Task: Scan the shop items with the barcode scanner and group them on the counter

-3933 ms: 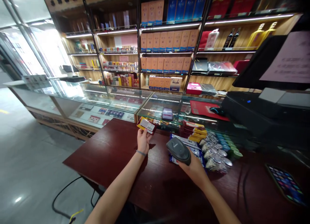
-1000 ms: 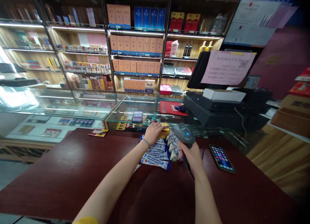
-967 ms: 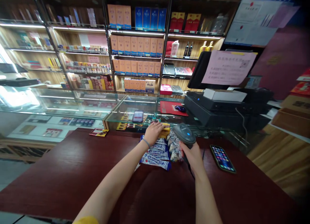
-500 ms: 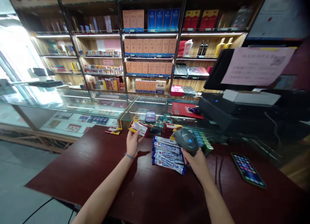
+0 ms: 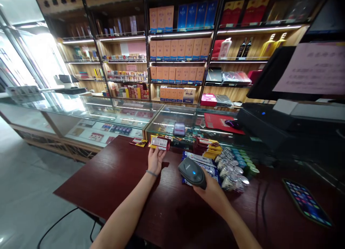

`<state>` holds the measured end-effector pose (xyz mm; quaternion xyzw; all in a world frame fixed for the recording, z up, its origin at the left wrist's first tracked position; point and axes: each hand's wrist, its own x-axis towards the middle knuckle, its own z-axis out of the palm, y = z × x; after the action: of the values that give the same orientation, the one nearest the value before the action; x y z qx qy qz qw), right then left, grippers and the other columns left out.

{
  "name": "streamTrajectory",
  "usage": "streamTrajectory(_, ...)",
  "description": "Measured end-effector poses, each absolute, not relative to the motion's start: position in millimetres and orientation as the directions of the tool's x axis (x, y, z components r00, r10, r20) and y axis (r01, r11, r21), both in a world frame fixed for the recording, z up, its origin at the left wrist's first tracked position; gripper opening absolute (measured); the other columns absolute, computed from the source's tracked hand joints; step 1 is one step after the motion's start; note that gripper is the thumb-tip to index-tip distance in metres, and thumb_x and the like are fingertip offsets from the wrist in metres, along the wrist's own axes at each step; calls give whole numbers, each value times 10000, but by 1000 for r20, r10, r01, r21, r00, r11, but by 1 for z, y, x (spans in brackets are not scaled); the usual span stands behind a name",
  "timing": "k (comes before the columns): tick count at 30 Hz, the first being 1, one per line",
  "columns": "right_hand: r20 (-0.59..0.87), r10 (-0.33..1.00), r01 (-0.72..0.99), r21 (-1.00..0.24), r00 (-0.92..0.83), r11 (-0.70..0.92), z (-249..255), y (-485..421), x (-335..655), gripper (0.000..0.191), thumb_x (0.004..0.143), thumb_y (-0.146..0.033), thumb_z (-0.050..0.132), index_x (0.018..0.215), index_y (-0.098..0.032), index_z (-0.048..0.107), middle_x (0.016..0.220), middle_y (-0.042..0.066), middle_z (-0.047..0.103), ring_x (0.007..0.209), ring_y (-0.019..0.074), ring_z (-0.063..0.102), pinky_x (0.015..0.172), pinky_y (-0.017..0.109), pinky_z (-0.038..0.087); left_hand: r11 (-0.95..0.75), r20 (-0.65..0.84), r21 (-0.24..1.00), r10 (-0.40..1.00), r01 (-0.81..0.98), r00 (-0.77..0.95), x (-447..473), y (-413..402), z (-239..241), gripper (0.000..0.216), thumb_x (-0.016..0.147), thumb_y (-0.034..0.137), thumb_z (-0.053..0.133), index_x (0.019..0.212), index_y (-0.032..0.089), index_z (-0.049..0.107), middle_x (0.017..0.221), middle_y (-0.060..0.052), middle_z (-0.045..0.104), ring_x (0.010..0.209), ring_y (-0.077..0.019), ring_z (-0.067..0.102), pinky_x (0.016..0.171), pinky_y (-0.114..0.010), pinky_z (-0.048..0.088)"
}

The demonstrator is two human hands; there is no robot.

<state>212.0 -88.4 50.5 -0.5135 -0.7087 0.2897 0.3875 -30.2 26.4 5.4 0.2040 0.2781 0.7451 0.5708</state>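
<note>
My left hand (image 5: 155,160) pinches a red and yellow snack packet (image 5: 159,142) by its lower edge, its white barcode label turned up toward me. In my right hand (image 5: 211,189) is a dark barcode scanner (image 5: 192,173) with a blue light, its head pointing left toward the packet. Beneath and behind the scanner lie several blue and white wrapped bars (image 5: 198,157), partly covered by it. A similar packet (image 5: 138,142) rests on the far edge of the table. More red and yellow packets (image 5: 208,147) are stacked beyond the bars.
Small clear-wrapped containers (image 5: 231,170) and green-topped ones (image 5: 249,166) stand right of the bars on the dark red table (image 5: 107,180). A phone (image 5: 307,202) lies at the right. Behind are a glass counter (image 5: 129,114), a monitor (image 5: 272,73) and a mouse (image 5: 232,123).
The scanner has swung left and lower, now over the bars and uncovering the small containers. The left-hand packet sits more level, its label facing me. The whole view has shifted.
</note>
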Motion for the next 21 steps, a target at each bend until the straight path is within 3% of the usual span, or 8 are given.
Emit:
streamTrajectory(4,229,941,502,-801,-248,327,45,-85,216,553,747,-262,609,1295,-206,568,1078,88,754,994,287,714,864,382,545,-210,46,653,970,-728,-239,-30,23,10,262,881,298,681,1100,245,547,1184,-79,698,1177,-215,661,1075,-468,484)
streamTrajectory(7,234,942,491,-808,-241,326,45,-85,217,587,766,-259,600,1345,-202,520,1130,99,743,1037,287,703,899,391,532,-212,44,655,969,-726,-243,-30,22,11,272,871,291,693,1100,247,554,1185,-78,697,1184,-217,657,1076,-468,481)
streamTrajectory(10,222,949,491,-816,-224,306,48,-86,216,543,774,-287,600,1307,-209,530,1109,91,744,1001,280,706,864,379,532,-209,-5,643,961,-737,-276,-30,22,10,305,814,272,757,1046,230,563,1099,-55,712,1064,-196,699,1018,-445,518)
streamTrajectory(14,192,969,485,-840,-157,245,53,-88,215,441,779,-347,601,1196,-206,572,934,54,750,836,255,708,754,354,530,-272,-36,674,916,-687,-399,-36,29,13,354,734,320,817,941,192,559,927,-18,701,820,-138,705,866,-374,567)
streamTrajectory(18,209,976,449,-868,-59,213,55,-89,211,448,763,-376,607,1182,-220,578,923,40,743,857,257,703,768,363,531,-427,28,761,773,-488,-633,-67,44,24,334,733,366,785,952,177,616,883,-10,685,772,-125,679,792,-324,570)
streamTrajectory(21,201,979,447,-872,-46,200,57,-89,211,442,746,-380,603,1162,-232,592,888,32,739,853,262,706,720,350,534,-470,223,870,645,-149,-731,-108,53,29,281,794,362,703,993,164,696,965,-51,728,872,-172,694,836,-324,564)
